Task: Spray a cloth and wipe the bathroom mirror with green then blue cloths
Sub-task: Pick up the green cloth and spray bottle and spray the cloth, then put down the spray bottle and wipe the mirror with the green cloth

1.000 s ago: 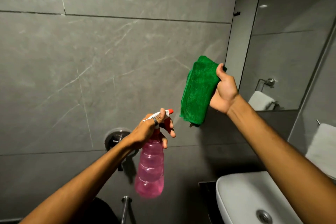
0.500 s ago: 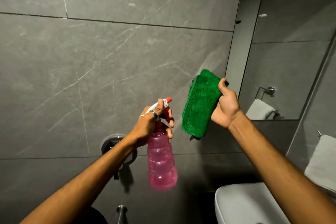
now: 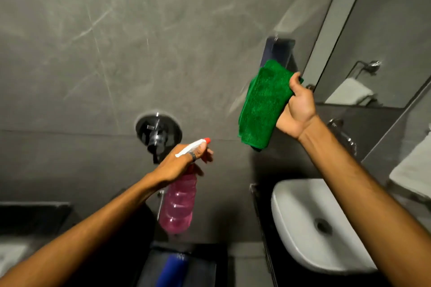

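My left hand (image 3: 184, 163) grips the neck of a pink spray bottle (image 3: 178, 205) with a white trigger head and red nozzle tip, which points up and right toward the cloth. My right hand (image 3: 297, 109) holds a folded green cloth (image 3: 262, 102) upright by its right edge, thumb on the front. The cloth hangs in front of the grey tiled wall, just left of the mirror (image 3: 382, 30). A blurred blue thing (image 3: 172, 270) lies in a dark tray at the bottom; I cannot tell what it is.
A white basin (image 3: 310, 223) sits on a dark counter at lower right. A chrome wall valve (image 3: 158, 131) is behind the bottle. A dark box (image 3: 278, 52) is fixed to the wall above the cloth. White towels (image 3: 412, 170) hang at the right.
The view has tilted down and blurred, bringing the basin and the dark tray into view. The bottle sits lower and further from the cloth than before. Both hands keep their hold.
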